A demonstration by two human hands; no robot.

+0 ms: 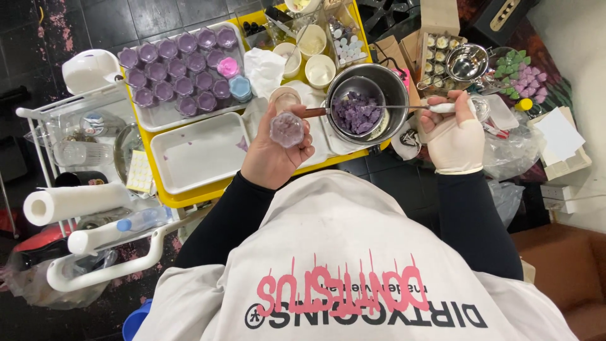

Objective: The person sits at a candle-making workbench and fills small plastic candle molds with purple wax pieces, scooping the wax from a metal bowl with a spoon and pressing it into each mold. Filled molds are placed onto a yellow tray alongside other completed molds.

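My left hand (271, 158) holds a small clear flower-shaped mould (287, 129), tinted purple, over the yellow table (189, 197). My right hand (456, 136), in a white glove, grips the white handle of a long metal spoon (404, 107) that reaches left into a small pot of purple wax chunks (357, 112). That pot sits inside a bigger steel pot (394, 88). A wooden handle (314, 112) sticks out from the small pot toward my left hand.
A white tray of several filled purple moulds (180, 63) lies at the table's far left, an empty white tray (199, 151) in front of it. White cups (319, 69), a steel bowl (466, 62), green and pink flower shapes (521, 72), and paper rolls (72, 202) on a white trolley surround.
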